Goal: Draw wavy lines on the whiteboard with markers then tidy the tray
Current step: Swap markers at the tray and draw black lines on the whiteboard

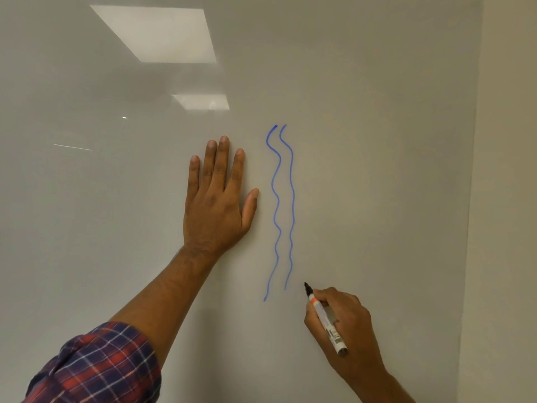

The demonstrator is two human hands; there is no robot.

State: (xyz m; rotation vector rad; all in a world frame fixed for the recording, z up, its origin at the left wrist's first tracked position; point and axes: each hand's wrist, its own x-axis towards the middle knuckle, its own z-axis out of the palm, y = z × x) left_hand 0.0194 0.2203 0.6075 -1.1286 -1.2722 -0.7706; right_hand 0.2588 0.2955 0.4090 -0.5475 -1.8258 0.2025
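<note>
Marker (325, 319): gripped in the right hand (344, 327), low and right on the whiteboard (377, 170). Its long axis runs diagonally, the dark tip pointing up and left toward the board, the butt end down and right. Whether the tip touches the board cannot be told. The barrel is a slim white cylinder with printed labelling and an orange band behind the tip.

Left hand (216, 199): released, fingers straight, palm pressed flat on the board, just left of the lines; a plaid sleeve (96, 365) in red, blue and white is rolled up the forearm.

Wavy lines (283, 210): two, blue, thin, running near-vertically side by side, apart from the marker tip.

Board: smooth, glossy, off-white, reflecting rectangular ceiling lights (157, 33)
</note>
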